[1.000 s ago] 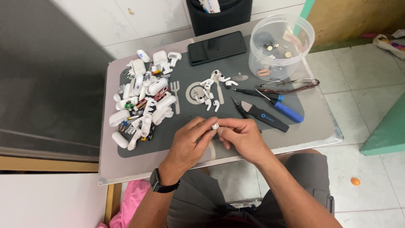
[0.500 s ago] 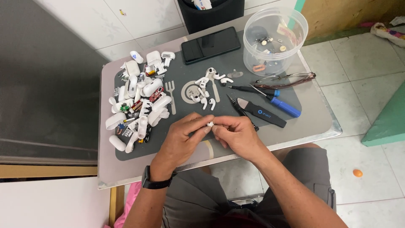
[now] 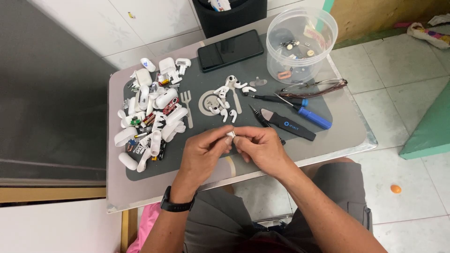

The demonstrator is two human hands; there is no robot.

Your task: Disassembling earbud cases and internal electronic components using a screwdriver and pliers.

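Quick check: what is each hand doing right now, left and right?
Left hand: fingers pinched on the small white earbud piece.
Right hand: fingers closed on the same piece from the other side.

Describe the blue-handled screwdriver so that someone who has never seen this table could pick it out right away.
On the dark mat covering the small table, look right, just below the clear round tub and the glasses. The screwdriver lies slanted there, above a flat black tool; it alone has a bright blue handle.
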